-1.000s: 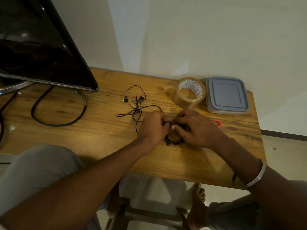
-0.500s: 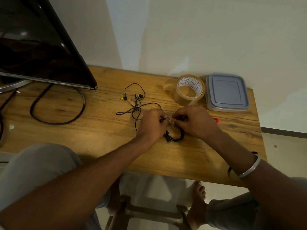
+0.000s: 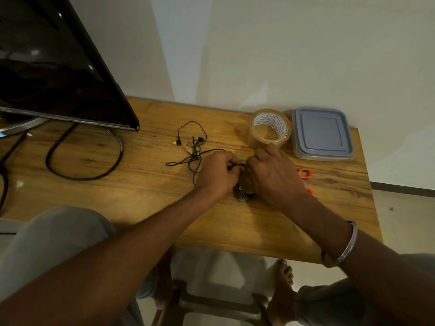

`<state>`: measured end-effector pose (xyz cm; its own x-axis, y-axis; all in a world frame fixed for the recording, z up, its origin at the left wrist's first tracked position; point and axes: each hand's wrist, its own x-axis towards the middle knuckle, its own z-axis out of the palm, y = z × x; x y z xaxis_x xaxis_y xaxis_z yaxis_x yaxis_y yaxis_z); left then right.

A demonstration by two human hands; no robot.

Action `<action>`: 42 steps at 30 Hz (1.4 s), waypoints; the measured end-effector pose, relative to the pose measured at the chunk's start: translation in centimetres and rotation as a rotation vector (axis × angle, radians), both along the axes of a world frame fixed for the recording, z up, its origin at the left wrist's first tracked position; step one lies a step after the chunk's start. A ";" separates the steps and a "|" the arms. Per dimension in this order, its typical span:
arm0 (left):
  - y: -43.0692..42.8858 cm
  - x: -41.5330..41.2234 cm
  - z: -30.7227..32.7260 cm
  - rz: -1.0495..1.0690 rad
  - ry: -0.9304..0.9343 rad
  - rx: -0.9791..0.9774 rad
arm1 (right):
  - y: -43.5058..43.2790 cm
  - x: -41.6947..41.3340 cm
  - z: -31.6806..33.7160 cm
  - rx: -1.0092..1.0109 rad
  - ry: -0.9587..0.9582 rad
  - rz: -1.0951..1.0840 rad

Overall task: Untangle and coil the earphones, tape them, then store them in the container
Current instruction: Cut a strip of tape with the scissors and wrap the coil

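Black earphones with a yellow plug lie loosely tangled on the wooden table, left of my hands. Their cord runs into my left hand, which grips it with curled fingers. A small coiled loop of cord shows between and under both hands. My right hand pinches the cord close to my left hand, fingertips meeting over the coil. A roll of clear brown tape stands just beyond my right hand. The container, clear with a grey lid on it, sits to the tape's right.
A dark monitor stands at the back left with a thick black cable looping on the table. Orange rings lie right of my right hand. The table's right edge is near the container. A stool and bare feet show below.
Both hands have shifted slightly away from me, toward the tape roll, still working the cord; more of the coil is now hidden beneath them.
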<state>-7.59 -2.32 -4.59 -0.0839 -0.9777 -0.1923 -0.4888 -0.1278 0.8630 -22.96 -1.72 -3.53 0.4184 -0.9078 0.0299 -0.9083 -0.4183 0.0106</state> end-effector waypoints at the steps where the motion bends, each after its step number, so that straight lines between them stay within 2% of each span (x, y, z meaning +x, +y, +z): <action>1: 0.0 0.2 0.3 -0.041 -0.076 -0.075 | 0.1 0.0 0.2 -0.004 0.012 0.004; 4: 0.2 0.7 1.0 -0.253 -0.425 -0.297 | 0.1 0.0 1.0 0.000 0.022 -0.003; 6: 0.4 0.8 1.3 -0.342 -0.553 -0.414 | 0.1 0.2 1.4 0.026 0.043 -0.008; 11: 0.3 0.9 1.4 -0.375 -0.658 -0.550 | 0.3 0.0 1.9 0.150 0.023 0.004; 15: 0.6 0.4 1.3 -0.402 -0.733 -0.536 | -0.5 -1.1 1.7 0.271 -0.094 0.021; 18: 0.7 0.4 1.4 -0.385 -0.688 -0.475 | -0.7 -1.6 2.0 0.355 -0.168 0.028; 21: 0.5 0.4 1.3 -0.372 -0.579 -0.389 | -0.6 -1.7 2.5 0.298 -0.177 0.038; 27: -0.5 0.4 1.1 -0.362 -0.285 -0.016 | -0.7 -1.8 2.7 0.168 -0.150 0.062; 31: -0.3 0.4 1.2 -0.396 -0.294 0.031 | -0.7 -1.9 2.5 0.178 -0.126 0.067; 33: -0.1 0.3 1.1 -0.408 -0.326 0.030 | -0.9 -2.2 2.4 0.298 -0.149 0.041; 36: -0.1 0.3 1.0 -0.397 -0.342 0.035 | -1.1 -2.8 2.7 0.525 -0.352 0.050; 39: -0.1 0.3 1.0 -0.408 -0.260 0.080 | -1.1 -3.0 2.7 0.427 -0.408 0.047; 42: -0.2 0.2 1.0 -0.405 -0.202 0.139 | -1.0 -2.6 2.5 0.358 -0.339 0.030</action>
<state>-7.41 -2.49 -3.59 -0.4010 -0.8378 -0.3706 -0.6794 0.0006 0.7337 -25.59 -2.74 -1.07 0.4651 -0.8736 -0.1433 -0.8234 -0.3674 -0.4324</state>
